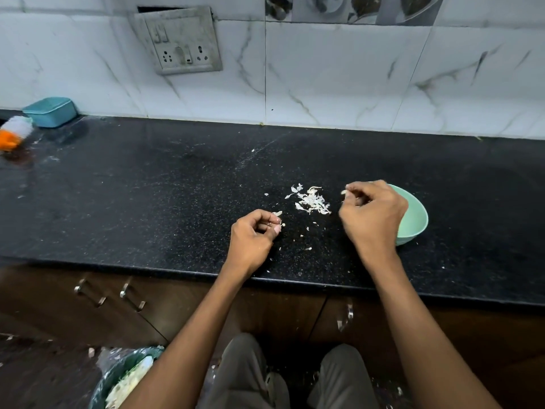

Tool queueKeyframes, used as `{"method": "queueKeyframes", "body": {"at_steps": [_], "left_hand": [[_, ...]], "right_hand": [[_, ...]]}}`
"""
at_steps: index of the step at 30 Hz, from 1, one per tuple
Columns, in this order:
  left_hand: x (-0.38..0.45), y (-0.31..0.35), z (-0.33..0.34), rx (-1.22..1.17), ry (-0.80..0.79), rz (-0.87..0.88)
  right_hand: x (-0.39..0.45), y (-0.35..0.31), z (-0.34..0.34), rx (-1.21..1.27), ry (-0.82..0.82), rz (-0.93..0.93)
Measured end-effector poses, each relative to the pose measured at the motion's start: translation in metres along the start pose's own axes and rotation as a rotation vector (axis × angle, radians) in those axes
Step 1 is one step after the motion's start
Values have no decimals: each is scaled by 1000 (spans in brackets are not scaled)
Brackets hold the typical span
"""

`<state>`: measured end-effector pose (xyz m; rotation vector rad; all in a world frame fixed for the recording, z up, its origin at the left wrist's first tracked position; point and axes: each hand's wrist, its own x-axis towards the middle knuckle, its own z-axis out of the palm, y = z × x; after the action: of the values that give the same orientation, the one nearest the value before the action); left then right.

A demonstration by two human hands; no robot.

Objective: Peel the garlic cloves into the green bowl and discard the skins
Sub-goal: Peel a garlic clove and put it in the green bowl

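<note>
A pale green bowl (414, 215) stands on the black counter at the right, partly hidden behind my right hand (373, 215). That hand hovers by the bowl's left rim and pinches a small garlic clove (344, 192) at its fingertips. A heap of white garlic skins (312, 200) lies on the counter between the two hands. My left hand (255, 236) is curled near the counter's front edge, its fingertips pinching a bit of white skin (277, 214). The bowl's inside is hidden.
A green waste bin (118, 379) with a plastic liner and peelings stands on the floor at lower left. A teal box (50, 111) and an orange-and-white item (14, 132) sit at the counter's far left. Loose skin flecks dot the black counter (147, 187).
</note>
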<state>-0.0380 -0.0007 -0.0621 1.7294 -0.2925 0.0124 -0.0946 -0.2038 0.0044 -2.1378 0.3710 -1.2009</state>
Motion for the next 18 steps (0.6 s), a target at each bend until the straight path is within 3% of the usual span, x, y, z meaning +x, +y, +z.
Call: {"method": "queueKeyframes", "body": {"at_steps": [6, 13, 18], "left_hand": [[0, -4, 1, -1, 0, 2], [0, -5, -1, -41, 121, 86], [0, -9, -6, -118, 232, 75]], "right_hand": [[1, 17, -3, -126, -10, 198], [-21, -6, 19, -89, 82, -109], [-48, -16, 57, -7, -186, -211]]}}
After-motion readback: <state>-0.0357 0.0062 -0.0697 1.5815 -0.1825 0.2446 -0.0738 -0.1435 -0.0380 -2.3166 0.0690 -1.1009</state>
